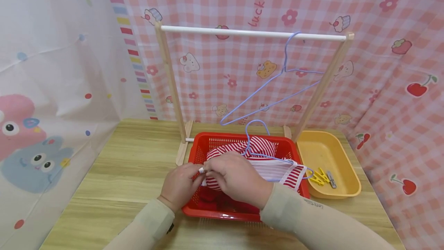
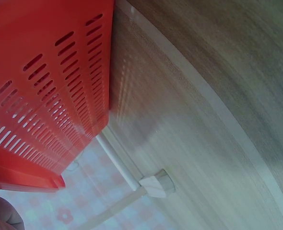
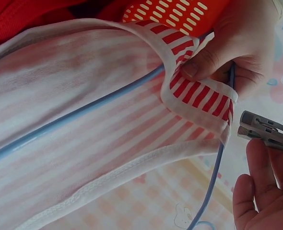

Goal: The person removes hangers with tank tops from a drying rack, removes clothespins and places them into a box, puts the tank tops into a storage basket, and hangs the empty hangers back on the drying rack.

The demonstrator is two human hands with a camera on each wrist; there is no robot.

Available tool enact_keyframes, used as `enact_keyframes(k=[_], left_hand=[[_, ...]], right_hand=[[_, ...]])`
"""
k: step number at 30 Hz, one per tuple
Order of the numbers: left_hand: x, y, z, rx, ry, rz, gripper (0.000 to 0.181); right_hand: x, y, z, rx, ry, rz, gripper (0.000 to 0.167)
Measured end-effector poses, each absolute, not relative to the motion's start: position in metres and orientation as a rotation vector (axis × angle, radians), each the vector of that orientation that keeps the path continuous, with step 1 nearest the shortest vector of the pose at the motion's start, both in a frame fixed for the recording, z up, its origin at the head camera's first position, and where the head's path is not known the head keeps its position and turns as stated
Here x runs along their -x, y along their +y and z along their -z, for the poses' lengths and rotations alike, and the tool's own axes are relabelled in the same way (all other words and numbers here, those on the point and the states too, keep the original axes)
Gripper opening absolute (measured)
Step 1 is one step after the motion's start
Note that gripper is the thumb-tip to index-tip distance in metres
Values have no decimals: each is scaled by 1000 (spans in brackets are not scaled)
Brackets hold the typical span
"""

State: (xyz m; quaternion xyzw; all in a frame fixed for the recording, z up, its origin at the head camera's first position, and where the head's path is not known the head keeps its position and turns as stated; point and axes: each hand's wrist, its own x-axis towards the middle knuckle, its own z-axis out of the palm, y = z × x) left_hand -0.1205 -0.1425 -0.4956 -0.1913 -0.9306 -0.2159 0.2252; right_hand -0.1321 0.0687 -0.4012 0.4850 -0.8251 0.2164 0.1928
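Observation:
A red-and-white striped garment with white trim is on a blue hanger over the red basket. In the right wrist view my left hand pinches the garment's shoulder strap with the hanger's end. Beside it, my right hand holds a grey metal clip close to the strap, apart from it. From the head, my left hand and right hand meet above the basket's left side; the right covers the clip. Only a fingertip shows in the left wrist view.
Behind the basket stands a wooden rack with a white rod; a second blue hanger hangs from it. At right, a yellow tray contains yellow clips and a grey clip. More striped and red cloth lies in the basket.

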Motion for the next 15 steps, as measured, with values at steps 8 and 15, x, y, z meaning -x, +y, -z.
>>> enact_keyframes(k=[8, 15], left_hand=[[121, -142, 496, 537, -2563, 588, 13], [121, -142, 496, 525, -2578, 579, 15]], right_hand=[[131, 77, 398, -1327, -2320, -693, 17], [129, 86, 396, -1296, -2360, -716, 16]])
